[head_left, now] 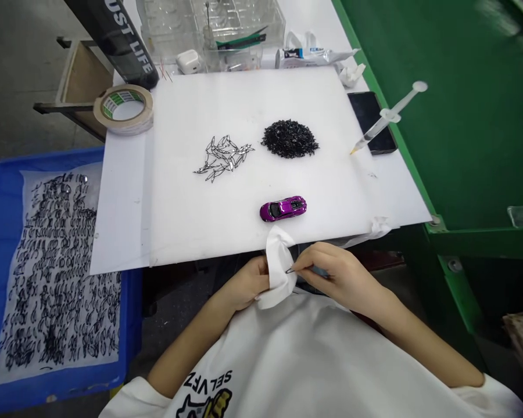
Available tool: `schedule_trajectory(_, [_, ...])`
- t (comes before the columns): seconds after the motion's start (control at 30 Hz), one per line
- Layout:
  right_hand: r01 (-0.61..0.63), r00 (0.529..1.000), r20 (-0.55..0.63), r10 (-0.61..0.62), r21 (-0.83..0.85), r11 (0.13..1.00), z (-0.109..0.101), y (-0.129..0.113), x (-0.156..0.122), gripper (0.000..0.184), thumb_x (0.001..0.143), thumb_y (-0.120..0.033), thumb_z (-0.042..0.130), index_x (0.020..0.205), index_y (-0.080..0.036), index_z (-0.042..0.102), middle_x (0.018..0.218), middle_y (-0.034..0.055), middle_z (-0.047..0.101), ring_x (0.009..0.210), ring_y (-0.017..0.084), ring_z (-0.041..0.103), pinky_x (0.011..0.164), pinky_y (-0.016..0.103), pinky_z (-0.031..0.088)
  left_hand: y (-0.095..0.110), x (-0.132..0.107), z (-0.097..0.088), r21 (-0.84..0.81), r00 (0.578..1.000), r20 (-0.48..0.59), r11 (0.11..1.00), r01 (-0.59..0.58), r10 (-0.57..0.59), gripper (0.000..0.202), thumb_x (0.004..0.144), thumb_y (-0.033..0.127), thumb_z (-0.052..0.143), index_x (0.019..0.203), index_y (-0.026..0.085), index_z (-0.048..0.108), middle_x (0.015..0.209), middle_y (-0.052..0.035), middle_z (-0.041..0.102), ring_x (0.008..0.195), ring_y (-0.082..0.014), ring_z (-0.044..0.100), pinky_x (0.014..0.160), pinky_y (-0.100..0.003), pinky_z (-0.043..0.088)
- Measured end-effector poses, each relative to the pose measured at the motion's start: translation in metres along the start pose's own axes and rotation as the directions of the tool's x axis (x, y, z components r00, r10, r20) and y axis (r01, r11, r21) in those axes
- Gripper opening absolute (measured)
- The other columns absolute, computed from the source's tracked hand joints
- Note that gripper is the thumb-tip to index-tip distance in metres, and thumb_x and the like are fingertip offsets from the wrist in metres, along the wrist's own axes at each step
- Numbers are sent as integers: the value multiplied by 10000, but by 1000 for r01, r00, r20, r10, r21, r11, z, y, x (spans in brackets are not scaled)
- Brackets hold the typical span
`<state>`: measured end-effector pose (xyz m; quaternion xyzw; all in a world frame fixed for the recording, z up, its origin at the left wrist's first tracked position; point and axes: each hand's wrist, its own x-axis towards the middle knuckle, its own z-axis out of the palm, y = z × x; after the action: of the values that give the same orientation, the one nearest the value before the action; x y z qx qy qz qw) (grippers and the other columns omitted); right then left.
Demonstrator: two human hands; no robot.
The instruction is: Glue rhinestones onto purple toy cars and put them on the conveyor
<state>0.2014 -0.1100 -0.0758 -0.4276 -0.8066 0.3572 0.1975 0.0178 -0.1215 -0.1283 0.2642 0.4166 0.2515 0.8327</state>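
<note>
We see bright, soft light on white tabletop (178, 220), glints on purple toy car (283, 209), dim floor (169, 319) below. Right edge blurs, stretches; dark piece (290, 270) at right fingers (305, 259) tiny, indistinct.

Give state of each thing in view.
left hand: gripping white cloth
right hand: pinching small dark piece
white cloth: creased
purple toy car: on its wheels
black chips: heaped
black-edged pieces: spread loosely
syringe: plunger drawn out
phone: screen dark
tape roll: lying flat
blue tray: loaded
earbud case: shut
</note>
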Motion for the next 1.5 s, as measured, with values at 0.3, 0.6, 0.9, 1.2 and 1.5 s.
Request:
schedule_trajectory(0.3, [154,983,-72,-171,-193,969,0,2,4,63,832,-154,544,871,-165,593,775,20,634,705,105,574,619,235,494,3,1,9,93,980,-152,989,-113,127,276,576,309,755,757,132,647,719,-10,648,698,-153,587,640,-240,457])
schedule_trajectory(0.6, [343,924,-62,-377,-305,889,10,10,7,98,816,-77,506,863,-159,528,749,43,611,695,133,519,601,262,485,7,2,8,183,981,-118,974,-134,157,279,586,328,734,734,123,616,693,-15,616,641,-135,552,605,-235,434])
schedule_trajectory(0.9, [154,965,-170,-198,-241,958,-31,13,-7,146,800,-88,538,894,-200,542,774,34,602,714,136,560,609,274,490,14,-9,4,416,977,-131,904,-97,166,134,693,271,593,701,137,592,652,-4,582,574,-124,506,537,-225,372])
schedule_trajectory(1.2, [84,870,-491,-45,57,995,-49,18,14,199,754,-73,596,847,-248,614,784,21,607,731,160,576,625,328,474,79,-50,-4,987,767,104,32,-159,633,158,865,225,471,952,212,602,820,6,674,708,-147,615,658,-255,470])
schedule_trajectory(1.5, [-96,937,-239,253,520,849,-34,10,63,80,800,-257,600,833,-189,624,955,57,644,820,145,612,560,235,553,104,3,1,983,707,147,-25,-180,691,305,754,134,610,1040,210,538,948,3,642,900,-186,539,787,-307,465])
